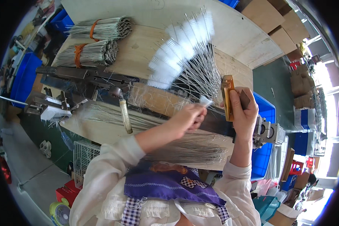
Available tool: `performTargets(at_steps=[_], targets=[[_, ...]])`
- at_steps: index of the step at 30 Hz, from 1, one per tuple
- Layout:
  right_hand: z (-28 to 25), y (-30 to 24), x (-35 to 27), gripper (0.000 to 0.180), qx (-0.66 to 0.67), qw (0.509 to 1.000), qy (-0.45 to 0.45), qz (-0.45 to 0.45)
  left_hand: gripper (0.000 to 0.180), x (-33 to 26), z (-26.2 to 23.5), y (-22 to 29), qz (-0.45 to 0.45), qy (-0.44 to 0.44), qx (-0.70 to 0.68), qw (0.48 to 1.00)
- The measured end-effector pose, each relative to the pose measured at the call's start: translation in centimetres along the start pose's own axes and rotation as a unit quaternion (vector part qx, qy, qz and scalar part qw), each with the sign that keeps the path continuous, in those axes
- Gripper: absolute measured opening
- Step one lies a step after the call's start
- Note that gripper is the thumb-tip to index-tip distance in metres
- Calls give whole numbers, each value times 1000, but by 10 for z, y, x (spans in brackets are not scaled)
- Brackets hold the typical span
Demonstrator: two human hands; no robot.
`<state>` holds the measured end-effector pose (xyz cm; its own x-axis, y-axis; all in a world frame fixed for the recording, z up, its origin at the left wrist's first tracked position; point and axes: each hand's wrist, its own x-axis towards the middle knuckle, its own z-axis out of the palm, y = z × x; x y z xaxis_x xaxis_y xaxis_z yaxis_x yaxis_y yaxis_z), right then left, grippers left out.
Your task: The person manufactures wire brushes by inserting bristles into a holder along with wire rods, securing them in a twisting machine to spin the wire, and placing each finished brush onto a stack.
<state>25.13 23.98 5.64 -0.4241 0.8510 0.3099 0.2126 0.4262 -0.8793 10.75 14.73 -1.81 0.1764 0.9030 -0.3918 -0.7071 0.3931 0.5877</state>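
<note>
Bright daylight, windows (pixel 332 124) glaring white at right, fisheye-bent edges, black corners, washed-out bristles (pixel 177 51)

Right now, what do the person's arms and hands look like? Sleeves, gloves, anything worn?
Left hand and right hand are both bare: no gloves or watch visible. Left sleeve and right sleeve are plain off-white, loose and creased, ending partway along the forearms. No markings visible.
</note>
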Motion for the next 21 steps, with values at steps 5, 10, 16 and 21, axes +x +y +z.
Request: performTargets(at_steps=[5,10,16,21], targets=[[27,0,17,19,-198,972,-73,-103,26,-55,-45,15,188,122,60,973],[110,-2,26,35,-188,907,-320,-200,31,-69,-51,19,233,194,70,950],[76,-7,20,22,-121,917,-272,-266,33,-70,-53,13,226,181,49,956],[59,-13,43,28,93,901,-406,116,49,-67,-54,7,194,130,73,970]])
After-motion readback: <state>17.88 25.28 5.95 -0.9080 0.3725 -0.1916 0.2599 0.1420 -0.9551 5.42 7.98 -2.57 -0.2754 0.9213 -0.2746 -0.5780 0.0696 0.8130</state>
